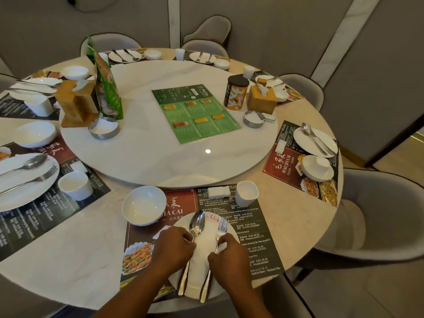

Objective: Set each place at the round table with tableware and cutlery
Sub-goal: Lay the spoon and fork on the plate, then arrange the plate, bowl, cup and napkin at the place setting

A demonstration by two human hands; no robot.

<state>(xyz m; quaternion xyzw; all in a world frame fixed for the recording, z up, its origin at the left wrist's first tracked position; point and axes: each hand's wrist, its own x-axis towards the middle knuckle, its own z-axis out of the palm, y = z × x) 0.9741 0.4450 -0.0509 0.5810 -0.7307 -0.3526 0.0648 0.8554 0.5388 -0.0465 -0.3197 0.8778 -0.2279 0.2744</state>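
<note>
At the near place a white plate (231,232) with a folded white napkin (202,255) lies on a dark printed placemat (263,237). My left hand (173,247) pinches the shaft of a spoon (196,222) lying on the plate's left side. My right hand (229,260) pinches a fork (222,227) on the right side. Both handles stick out over the plate's near rim. A white bowl (144,205) stands to the upper left, a white cup (246,193) and a small white rest (218,191) behind the plate.
A white turntable (160,157) fills the round table's middle, carrying a green menu (196,112), tissue boxes, a tin and metal ashtrays. Several other places hold plates, bowls, cups and cutlery. Grey chairs (378,214) ring the table; one stands close on my right.
</note>
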